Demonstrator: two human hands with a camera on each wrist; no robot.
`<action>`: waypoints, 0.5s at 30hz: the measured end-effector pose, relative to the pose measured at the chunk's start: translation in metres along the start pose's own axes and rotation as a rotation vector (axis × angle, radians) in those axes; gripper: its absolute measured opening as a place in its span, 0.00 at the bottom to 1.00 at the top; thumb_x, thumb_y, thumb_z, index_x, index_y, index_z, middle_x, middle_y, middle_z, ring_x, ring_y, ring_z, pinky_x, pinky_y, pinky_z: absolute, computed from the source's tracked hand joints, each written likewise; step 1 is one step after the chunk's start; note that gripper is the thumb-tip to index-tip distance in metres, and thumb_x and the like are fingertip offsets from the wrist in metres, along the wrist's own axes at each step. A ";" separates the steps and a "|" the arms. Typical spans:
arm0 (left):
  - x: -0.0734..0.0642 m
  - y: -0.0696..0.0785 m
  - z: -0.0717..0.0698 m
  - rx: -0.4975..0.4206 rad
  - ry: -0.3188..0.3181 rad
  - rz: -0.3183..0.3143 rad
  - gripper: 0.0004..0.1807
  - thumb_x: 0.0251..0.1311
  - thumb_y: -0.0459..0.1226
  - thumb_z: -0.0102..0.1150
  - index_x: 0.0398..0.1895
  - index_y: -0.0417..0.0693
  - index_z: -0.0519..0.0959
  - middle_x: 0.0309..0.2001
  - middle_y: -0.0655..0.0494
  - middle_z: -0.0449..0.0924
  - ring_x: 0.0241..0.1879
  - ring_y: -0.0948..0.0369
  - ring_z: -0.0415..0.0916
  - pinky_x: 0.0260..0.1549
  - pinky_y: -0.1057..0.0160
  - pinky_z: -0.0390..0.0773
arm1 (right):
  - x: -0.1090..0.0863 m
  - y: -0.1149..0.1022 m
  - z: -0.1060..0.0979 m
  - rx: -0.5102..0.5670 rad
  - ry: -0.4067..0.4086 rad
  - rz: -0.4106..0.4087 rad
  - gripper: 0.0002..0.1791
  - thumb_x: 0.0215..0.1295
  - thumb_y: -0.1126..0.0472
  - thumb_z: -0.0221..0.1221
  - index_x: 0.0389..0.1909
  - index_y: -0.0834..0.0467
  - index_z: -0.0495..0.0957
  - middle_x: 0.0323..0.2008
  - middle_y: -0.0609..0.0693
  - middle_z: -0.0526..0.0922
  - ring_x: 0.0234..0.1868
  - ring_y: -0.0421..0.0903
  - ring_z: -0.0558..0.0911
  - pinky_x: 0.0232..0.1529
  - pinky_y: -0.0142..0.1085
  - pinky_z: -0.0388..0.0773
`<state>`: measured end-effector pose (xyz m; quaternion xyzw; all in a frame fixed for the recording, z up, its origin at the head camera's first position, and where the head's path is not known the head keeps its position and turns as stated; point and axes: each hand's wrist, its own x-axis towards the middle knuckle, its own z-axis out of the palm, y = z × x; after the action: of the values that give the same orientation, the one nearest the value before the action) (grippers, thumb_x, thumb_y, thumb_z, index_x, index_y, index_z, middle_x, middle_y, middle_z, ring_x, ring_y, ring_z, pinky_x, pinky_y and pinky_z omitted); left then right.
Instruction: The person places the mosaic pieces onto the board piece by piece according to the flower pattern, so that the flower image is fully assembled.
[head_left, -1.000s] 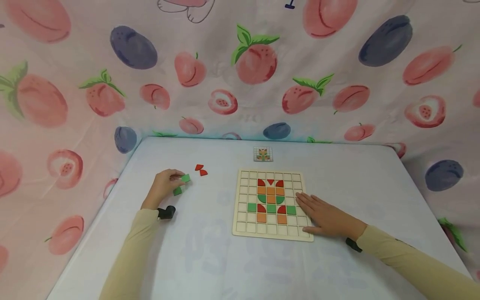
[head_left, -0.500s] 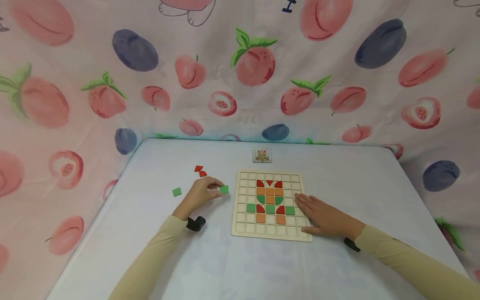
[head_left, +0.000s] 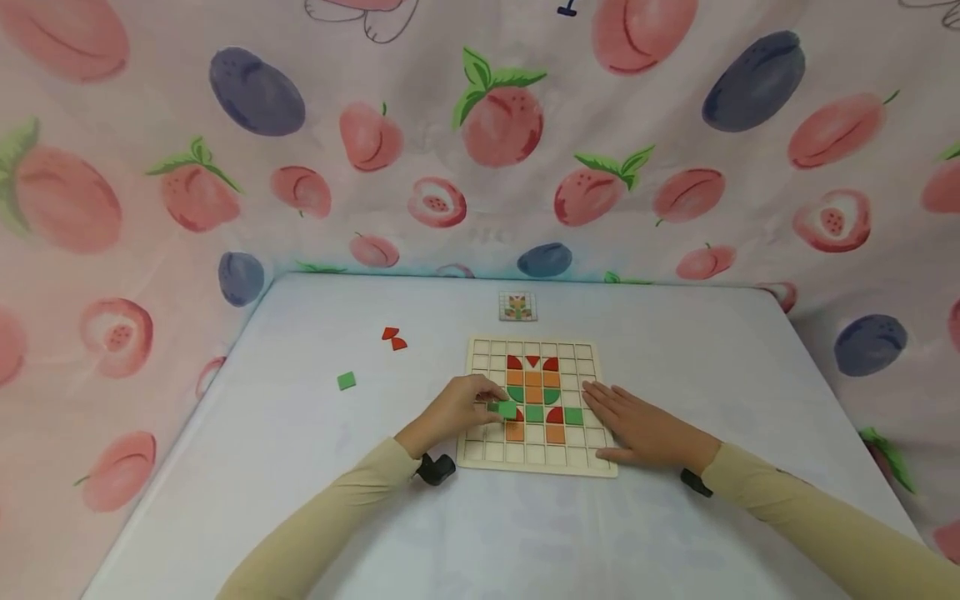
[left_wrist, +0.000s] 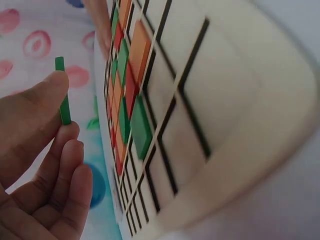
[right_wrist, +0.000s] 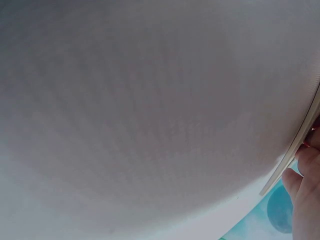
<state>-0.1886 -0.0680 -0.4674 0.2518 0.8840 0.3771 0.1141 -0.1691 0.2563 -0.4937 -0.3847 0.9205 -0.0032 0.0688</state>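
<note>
Between thumb and fingertips my left hand (head_left: pixel 459 408) pinches a green square tile (head_left: pixel 507 409), held above the left part of a pale wooden grid board (head_left: pixel 536 457). The left wrist view shows that green tile (left_wrist: pixel 65 110) edge-on, apart from the board (left_wrist: pixel 235 100). Red, orange and green pieces form a pattern in the board's middle cells. My right hand (head_left: pixel 651 429) rests with straight fingers on the board's right edge. In the right wrist view only part of the right hand (right_wrist: pixel 306 175) shows, at the board's rim (right_wrist: pixel 292 150).
A second green square tile (head_left: pixel 346 381) lies on the white table to the left. Two red quarter-round pieces (head_left: pixel 398 342) lie behind it, touching or nearly so. Behind the board is a small pattern card (head_left: pixel 517 307). A fruit-print cloth (head_left: pixel 435 108) hangs at the back and left.
My left hand has carried the green tile rightward from beside the other loose tile to over the board. My right hand has stayed on the board's edge.
</note>
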 end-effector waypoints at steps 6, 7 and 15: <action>0.004 0.008 0.014 0.022 -0.048 0.009 0.14 0.51 0.36 0.68 0.42 0.44 0.83 0.42 0.54 0.82 0.41 0.61 0.78 0.42 0.67 0.77 | 0.001 -0.001 -0.002 0.011 0.000 -0.017 0.49 0.62 0.31 0.47 0.71 0.64 0.52 0.73 0.58 0.52 0.73 0.56 0.54 0.69 0.51 0.56; 0.005 0.008 0.017 0.021 -0.054 0.011 0.14 0.51 0.36 0.68 0.42 0.44 0.83 0.41 0.54 0.82 0.40 0.62 0.78 0.42 0.68 0.77 | 0.001 -0.001 -0.002 0.013 -0.001 -0.014 0.49 0.62 0.31 0.47 0.71 0.64 0.52 0.73 0.58 0.52 0.73 0.55 0.54 0.69 0.50 0.56; 0.009 0.011 0.031 0.058 -0.060 0.031 0.13 0.50 0.38 0.69 0.40 0.44 0.84 0.36 0.58 0.81 0.34 0.67 0.73 0.36 0.74 0.73 | 0.001 0.002 0.001 -0.004 0.009 -0.009 0.49 0.62 0.30 0.46 0.72 0.62 0.52 0.73 0.56 0.52 0.73 0.53 0.54 0.68 0.50 0.58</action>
<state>-0.1802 -0.0377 -0.4812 0.2798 0.8868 0.3450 0.1274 -0.1710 0.2572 -0.4946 -0.3888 0.9191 -0.0036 0.0639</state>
